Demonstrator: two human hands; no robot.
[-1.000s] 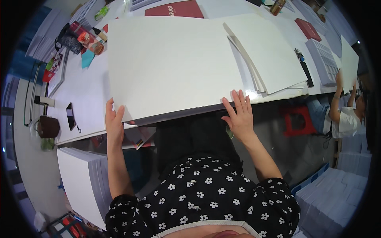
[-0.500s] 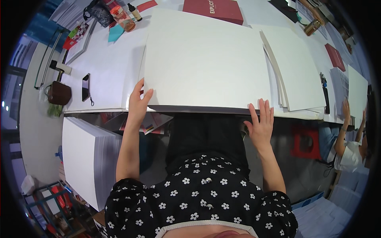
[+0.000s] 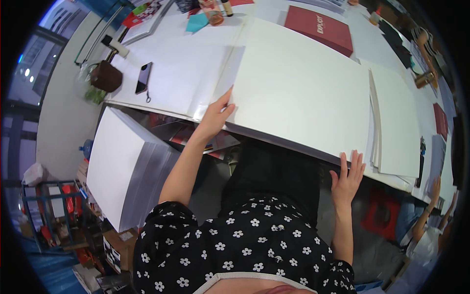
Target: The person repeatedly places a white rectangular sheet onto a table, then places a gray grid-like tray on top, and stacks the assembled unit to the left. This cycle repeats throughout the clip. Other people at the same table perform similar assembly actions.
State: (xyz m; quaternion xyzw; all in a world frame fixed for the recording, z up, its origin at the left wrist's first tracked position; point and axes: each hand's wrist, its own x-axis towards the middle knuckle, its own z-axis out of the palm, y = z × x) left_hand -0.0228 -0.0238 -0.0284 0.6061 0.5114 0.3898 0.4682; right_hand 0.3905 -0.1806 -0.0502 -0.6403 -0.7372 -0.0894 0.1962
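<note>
A broad stack of white sheets lies in front of me, with its greyish near side along the table's front edge. My left hand rests at its near left corner, fingers stretched along the left side and thumb near the top surface. At the near right corner, my right hand has its fingers spread and their tips on the top sheet, with the thumb held apart in front of the edge. Neither hand is closed around anything. Another pile of large white sheets lies just right of the stack.
A dark red box sits beyond the stack. On the left of the white table are a phone and a brown container. A tall paper pile stands below left. A co-worker's arm shows at far right.
The whole view has turned toward the left, so the table now slants down to the right. Both hands keep about the same places at the stack's corners.
</note>
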